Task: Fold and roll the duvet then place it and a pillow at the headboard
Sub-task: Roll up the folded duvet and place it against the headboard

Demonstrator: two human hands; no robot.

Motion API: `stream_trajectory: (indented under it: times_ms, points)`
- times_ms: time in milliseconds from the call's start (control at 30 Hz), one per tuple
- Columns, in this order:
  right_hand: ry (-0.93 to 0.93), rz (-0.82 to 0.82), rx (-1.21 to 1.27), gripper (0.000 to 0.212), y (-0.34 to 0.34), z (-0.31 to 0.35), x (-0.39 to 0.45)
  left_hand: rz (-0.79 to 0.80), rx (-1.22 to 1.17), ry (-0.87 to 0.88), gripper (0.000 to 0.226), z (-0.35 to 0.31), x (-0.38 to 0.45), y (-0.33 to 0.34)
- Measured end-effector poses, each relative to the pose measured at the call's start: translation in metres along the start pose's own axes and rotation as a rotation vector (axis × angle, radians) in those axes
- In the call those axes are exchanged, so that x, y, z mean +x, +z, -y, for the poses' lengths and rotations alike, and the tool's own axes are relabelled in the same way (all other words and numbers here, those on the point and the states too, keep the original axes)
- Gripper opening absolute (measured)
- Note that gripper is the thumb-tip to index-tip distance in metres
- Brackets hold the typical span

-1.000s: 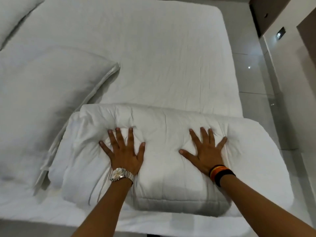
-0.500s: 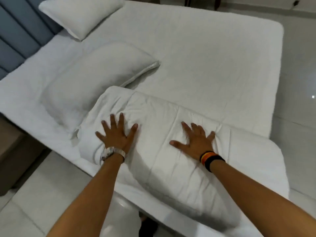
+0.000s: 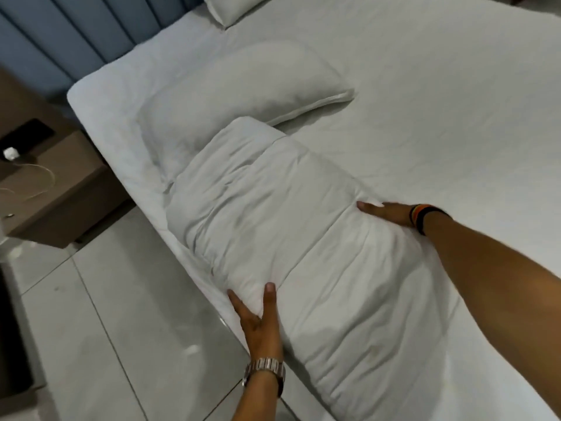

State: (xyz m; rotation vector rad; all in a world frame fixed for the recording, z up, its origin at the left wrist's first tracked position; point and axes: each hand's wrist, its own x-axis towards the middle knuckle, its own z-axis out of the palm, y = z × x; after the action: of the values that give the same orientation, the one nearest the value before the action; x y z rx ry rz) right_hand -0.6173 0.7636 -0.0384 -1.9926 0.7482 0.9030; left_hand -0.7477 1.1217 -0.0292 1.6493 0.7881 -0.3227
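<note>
The white duvet (image 3: 291,226) lies rolled into a long bundle along the near edge of the bed. My left hand (image 3: 258,323) grips its near side from below, thumb on top. On the far side my right hand (image 3: 385,212) is tucked under the roll, its fingers partly hidden in the fabric. A white pillow (image 3: 236,98) lies flat just beyond the roll's far end, touching it. A second white pillow (image 3: 230,7) rests against the blue padded headboard (image 3: 60,41).
The bed (image 3: 440,101) is covered by a white sheet. A brown bedside table (image 3: 45,189) with a dark phone (image 3: 27,136) and a white charger cable stands at the left. Pale floor tiles (image 3: 115,329) lie below the bed's edge.
Both hands went from pressing flat on top of the roll to clasping its two sides. The view has swung left, bringing the headboard and the bedside table into sight.
</note>
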Motion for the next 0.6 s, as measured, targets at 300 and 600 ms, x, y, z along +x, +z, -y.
stream_trajectory:
  times_ms: [300, 600]
  points:
    - [-0.073, 0.074, 0.34, 0.13, 0.045, -0.02, 0.014, -0.055, -0.145, -0.072, 0.118, 0.01, -0.01, 0.009]
    - [-0.386, -0.061, 0.39, 0.046, 0.056, 0.028, -0.059, -0.036, -0.242, -0.081, 0.113, -0.05, -0.021, -0.017]
